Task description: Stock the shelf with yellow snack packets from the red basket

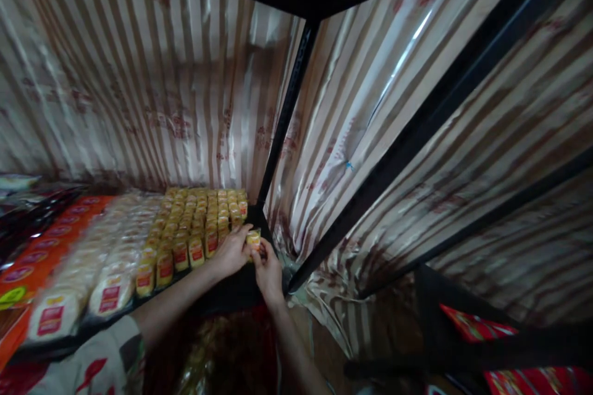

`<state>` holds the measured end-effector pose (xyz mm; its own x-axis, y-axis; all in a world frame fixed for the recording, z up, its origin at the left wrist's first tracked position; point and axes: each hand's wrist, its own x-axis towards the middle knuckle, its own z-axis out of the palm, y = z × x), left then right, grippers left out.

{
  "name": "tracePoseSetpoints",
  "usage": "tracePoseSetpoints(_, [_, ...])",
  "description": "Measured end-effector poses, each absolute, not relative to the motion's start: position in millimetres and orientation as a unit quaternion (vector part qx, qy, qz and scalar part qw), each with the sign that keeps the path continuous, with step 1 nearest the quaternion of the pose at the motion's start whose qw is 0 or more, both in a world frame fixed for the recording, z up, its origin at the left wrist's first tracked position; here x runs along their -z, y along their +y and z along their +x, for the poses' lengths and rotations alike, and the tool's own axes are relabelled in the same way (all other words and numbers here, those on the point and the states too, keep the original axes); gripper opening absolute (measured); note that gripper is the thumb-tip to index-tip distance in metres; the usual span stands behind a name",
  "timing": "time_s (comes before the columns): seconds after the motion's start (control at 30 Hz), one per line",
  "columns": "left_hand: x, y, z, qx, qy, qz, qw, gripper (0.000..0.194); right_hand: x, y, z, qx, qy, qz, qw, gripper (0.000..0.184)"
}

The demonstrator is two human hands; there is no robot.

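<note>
The left hand point(231, 253) and right hand point(269, 271) met at a small yellow packet point(253, 238), the fingers of both nearly closed, pinching it between them. It was just right of the rows of yellow packets point(195, 248), over the dark shelf point(231, 290); whether it touched the shelf could not be told. Larger clear-wrapped packs point(111, 296) stood farther left, beside orange packaging point(50, 253).

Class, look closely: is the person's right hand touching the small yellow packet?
Touching. The head view shows the right hand with its thumb and finger against the small yellow packet.
</note>
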<state>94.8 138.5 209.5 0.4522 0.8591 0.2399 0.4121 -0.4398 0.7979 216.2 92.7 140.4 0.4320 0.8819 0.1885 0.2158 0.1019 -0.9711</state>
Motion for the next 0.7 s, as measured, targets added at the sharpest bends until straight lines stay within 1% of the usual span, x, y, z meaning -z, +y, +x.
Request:
tracePoseSetpoints(0.13, [-206,158,109,-0.311,0.424,0.799,0.291,0.05,-134,135,229,-0.266,-0.436,-0.607,0.609,0.034])
tracePoseSetpoints(0.23, [-205,168,113,-0.271,0.439,0.821,0.243,0.052,-130,163,234,-0.249,-0.431,-0.626,0.6,0.034])
tracePoseSetpoints(0.3, [-204,172,112,-0.249,0.44,0.841,0.192,0.054,-126,179,236,-0.243,-0.435,-0.637,0.588,0.034])
tracePoseSetpoints(0.43, [-195,181,111,-0.198,0.374,0.9,0.108,0.049,-114,204,239,-0.258,-0.451,-0.624,0.584,0.034])
tracePoseSetpoints(0.5, [-189,186,111,-0.185,0.345,0.915,0.097,0.049,-107,214,239,-0.263,-0.449,-0.619,0.588,0.033])
tracePoseSetpoints(0.6, [-181,192,113,-0.174,0.342,0.918,0.095,0.049,-99,226,237,-0.273,-0.439,-0.621,0.589,0.031])
tracePoseSetpoints(0.7, [-180,196,113,-0.158,0.352,0.917,0.106,0.051,-94,233,235,-0.322,-0.419,-0.595,0.606,0.028])
